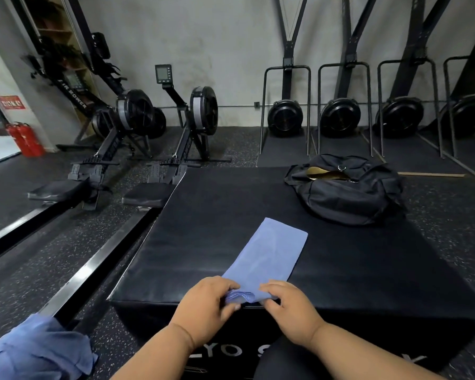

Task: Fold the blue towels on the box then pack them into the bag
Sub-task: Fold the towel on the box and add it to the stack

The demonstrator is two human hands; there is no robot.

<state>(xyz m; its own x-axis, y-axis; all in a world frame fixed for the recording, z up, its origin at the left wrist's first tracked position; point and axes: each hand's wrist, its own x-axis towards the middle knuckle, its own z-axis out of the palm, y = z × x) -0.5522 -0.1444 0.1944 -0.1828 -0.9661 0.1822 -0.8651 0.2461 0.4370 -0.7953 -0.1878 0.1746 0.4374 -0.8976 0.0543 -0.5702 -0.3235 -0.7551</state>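
A blue towel [269,259] is lying on the black box [209,237], already narrowed into a long strip running from the near edge toward the far right. Its near end is bunching up at the box's near edge, where both hands are working it. The left hand [206,300] is pinching the gathered layers at the near corner, thumb under and fingers curled over the cloth. The right hand [288,303] is gripping the other side of the same end, fingers curling down onto the fabric, so both grips are closing on the towel rather than lying spread.

The step in hand looks like a lengthwise fold: the near end is being taken up, probably to carry it over to the far end and halve the strip. That next move calls for lifting both corners together, keeping the layers aligned so they are not slipping apart, and laying the end down square on the far edge.

The bag [346,193] is sitting on the far right of the box, well apart from the towel, its top gaping open. More blue cloth [36,349], likely towels waiting their turn, is lying heaped at the near left, off the box.
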